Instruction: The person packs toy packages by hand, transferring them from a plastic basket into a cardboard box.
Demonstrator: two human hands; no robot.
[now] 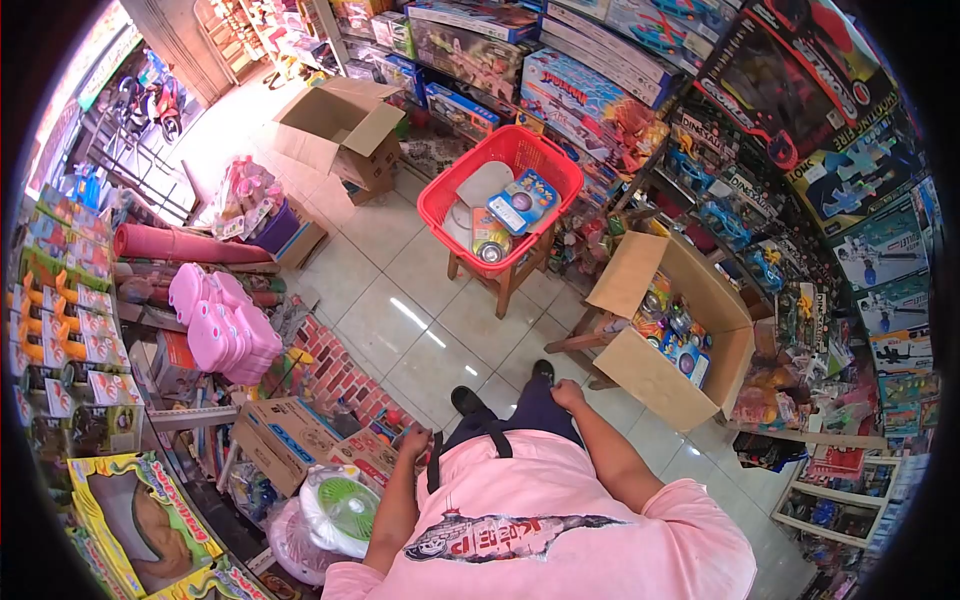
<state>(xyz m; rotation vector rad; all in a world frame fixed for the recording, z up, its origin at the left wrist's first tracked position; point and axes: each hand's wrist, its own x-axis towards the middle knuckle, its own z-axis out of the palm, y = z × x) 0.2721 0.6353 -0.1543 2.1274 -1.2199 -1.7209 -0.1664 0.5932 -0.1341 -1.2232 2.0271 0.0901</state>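
My left hand (415, 441) hangs low at my left side, close to a dark strap (435, 462); its fingers are too small and blurred to tell how they lie. Against my dark trousers, at the right thigh, rests my right hand (568, 394) with its fingers curled in and nothing showing in them. Ahead of me a red plastic basket (436, 200) stands on a wooden stool (503, 291). Inside it lie a blue boxed toy (524, 202), an orange-yellow pack (490, 235) and pale round pieces. To the right, an open cardboard box (650, 375) holds several colourful toy packs (672, 325).
Another open cardboard box (325, 120) sits farther ahead on the tiled floor (400, 290). Boxed toys (595, 100) fill the right-hand shelves. At left are pink plastic stools (225, 320), a brown carton (285, 440) and a wrapped green fan-like item (342, 508).
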